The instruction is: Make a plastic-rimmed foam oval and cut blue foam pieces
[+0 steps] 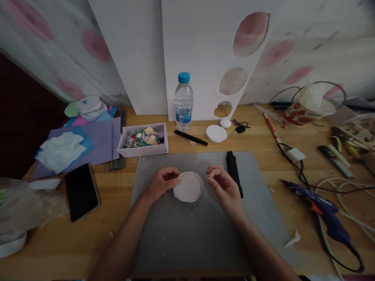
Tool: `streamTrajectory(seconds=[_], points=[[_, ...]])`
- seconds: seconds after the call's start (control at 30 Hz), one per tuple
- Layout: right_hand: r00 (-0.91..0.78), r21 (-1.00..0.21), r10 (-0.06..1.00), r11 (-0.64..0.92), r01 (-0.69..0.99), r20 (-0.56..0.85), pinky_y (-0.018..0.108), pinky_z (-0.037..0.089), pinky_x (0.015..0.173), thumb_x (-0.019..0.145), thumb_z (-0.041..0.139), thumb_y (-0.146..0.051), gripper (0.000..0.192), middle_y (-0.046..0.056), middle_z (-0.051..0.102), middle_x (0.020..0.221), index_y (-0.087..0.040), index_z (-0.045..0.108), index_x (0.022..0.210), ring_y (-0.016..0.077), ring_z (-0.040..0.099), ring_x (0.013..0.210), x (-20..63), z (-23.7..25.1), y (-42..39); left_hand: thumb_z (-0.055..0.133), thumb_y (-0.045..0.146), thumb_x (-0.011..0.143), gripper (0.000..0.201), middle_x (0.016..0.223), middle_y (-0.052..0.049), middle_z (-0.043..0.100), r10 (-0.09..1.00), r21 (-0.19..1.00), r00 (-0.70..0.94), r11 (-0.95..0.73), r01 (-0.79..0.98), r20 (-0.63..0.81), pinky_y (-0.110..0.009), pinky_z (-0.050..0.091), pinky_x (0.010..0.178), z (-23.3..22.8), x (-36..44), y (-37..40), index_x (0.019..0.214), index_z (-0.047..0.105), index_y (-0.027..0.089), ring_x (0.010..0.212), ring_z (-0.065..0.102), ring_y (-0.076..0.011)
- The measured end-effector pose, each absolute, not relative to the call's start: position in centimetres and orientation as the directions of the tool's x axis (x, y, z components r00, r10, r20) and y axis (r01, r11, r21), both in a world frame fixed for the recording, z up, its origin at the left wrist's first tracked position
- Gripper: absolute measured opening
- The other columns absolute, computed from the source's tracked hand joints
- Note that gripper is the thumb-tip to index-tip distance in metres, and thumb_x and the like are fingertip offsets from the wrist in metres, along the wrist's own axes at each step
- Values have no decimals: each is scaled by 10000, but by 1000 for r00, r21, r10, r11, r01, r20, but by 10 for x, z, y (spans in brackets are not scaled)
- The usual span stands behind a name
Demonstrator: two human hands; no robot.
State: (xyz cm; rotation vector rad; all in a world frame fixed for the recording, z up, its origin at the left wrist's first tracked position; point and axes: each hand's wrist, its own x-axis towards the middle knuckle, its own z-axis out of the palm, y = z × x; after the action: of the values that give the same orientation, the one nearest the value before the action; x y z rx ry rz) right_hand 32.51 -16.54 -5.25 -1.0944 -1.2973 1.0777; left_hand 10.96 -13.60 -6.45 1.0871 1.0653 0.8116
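My left hand [162, 182] pinches the left edge of a round white disc [188, 188] between thumb and fingers. A thin dark line or thread runs around the disc near its rim, and a fine strand hangs below my left thumb. Just right of the disc, apart from it, my right hand [225, 191] has its thumb and fingertips drawn together; whatever is between them is too small to make out. Both hands are over a grey cutting mat [187, 242]. Beside the right hand lies a black cylindrical object [233, 171].
Behind the mat stand a water bottle [184, 102], a box of scraps [143, 150], a black pen [191, 137] and a stack of white discs [216, 133]. A phone [82, 192] lies left; a blue glue gun [322, 212] with cables lies right. White boards [199, 47] lean behind.
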Motion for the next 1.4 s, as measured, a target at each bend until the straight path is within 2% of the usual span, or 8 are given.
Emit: streamTrajectory(seconds=[0.43, 0.57, 0.73, 0.83, 0.97, 1.13, 1.3, 1.4], points=[[-24, -981, 991, 135, 141, 133, 305, 370, 713, 989, 358, -396, 316, 12, 462, 753, -234, 472, 743, 184, 446, 742, 327, -57, -169, 762, 324, 620, 212, 641, 12, 614, 911, 955, 306, 297, -24, -276, -215, 411, 574, -64, 110, -136, 682, 657, 151, 593, 529, -112], [-26, -969, 985, 174, 176, 172, 323, 373, 755, 967, 430, -368, 299, 19, 512, 767, -230, 516, 715, 195, 481, 779, 329, -55, -169, 766, 317, 612, 214, 644, 15, 616, 913, 953, 300, 301, -39, -276, -217, 420, 584, -65, 110, -135, 685, 657, 149, 595, 532, -109], [-68, -930, 948, 317, 185, 310, 380, 411, 863, 894, 599, -270, 25, 44, 569, 944, -259, 596, 872, 219, 536, 939, 328, -56, -169, 767, 312, 620, 206, 648, 17, 621, 916, 951, 289, 306, -50, -280, -221, 429, 587, -63, 111, -136, 685, 654, 153, 596, 540, -112], [-134, -884, 929, 370, 285, 345, 414, 424, 873, 867, 643, -248, 28, 51, 589, 952, -269, 647, 886, 236, 551, 957, 327, -56, -169, 764, 317, 622, 207, 650, 15, 622, 914, 950, 292, 309, -51, -281, -223, 429, 590, -62, 111, -137, 690, 659, 152, 597, 541, -114], [-227, -796, 897, 442, 414, 380, 444, 421, 892, 869, 642, -244, 192, 58, 601, 1086, -321, 675, 1042, 257, 541, 1033, 328, -56, -169, 760, 323, 628, 209, 655, 13, 623, 912, 950, 298, 308, -48, -280, -227, 430, 595, -60, 111, -137, 697, 660, 153, 602, 543, -117], [-217, -823, 916, 398, 405, 336, 490, 393, 974, 849, 667, -274, 508, 88, 535, 1247, -332, 488, 1320, 288, 475, 1176, 327, -58, -170, 748, 326, 639, 197, 658, 18, 616, 914, 955, 305, 294, -45, -267, -226, 429, 596, -62, 111, -136, 696, 658, 160, 605, 539, -116], [-54, -910, 939, 343, 233, 340, 418, 426, 912, 882, 615, -239, 44, 56, 582, 1027, -260, 605, 919, 230, 549, 1013, 328, -58, -169, 734, 324, 667, 192, 672, 9, 611, 916, 964, 321, 266, -32, -242, -224, 421, 597, -64, 110, -137, 713, 657, 155, 614, 534, -117], [-13, -957, 968, 250, 145, 251, 371, 443, 847, 889, 598, -277, 88, 39, 586, 928, -242, 586, 809, 209, 564, 921, 329, -55, -167, 725, 319, 686, 183, 669, 9, 591, 910, 973, 358, 231, -23, -208, -219, 407, 588, -62, 109, -138, 707, 655, 152, 615, 520, -115]])
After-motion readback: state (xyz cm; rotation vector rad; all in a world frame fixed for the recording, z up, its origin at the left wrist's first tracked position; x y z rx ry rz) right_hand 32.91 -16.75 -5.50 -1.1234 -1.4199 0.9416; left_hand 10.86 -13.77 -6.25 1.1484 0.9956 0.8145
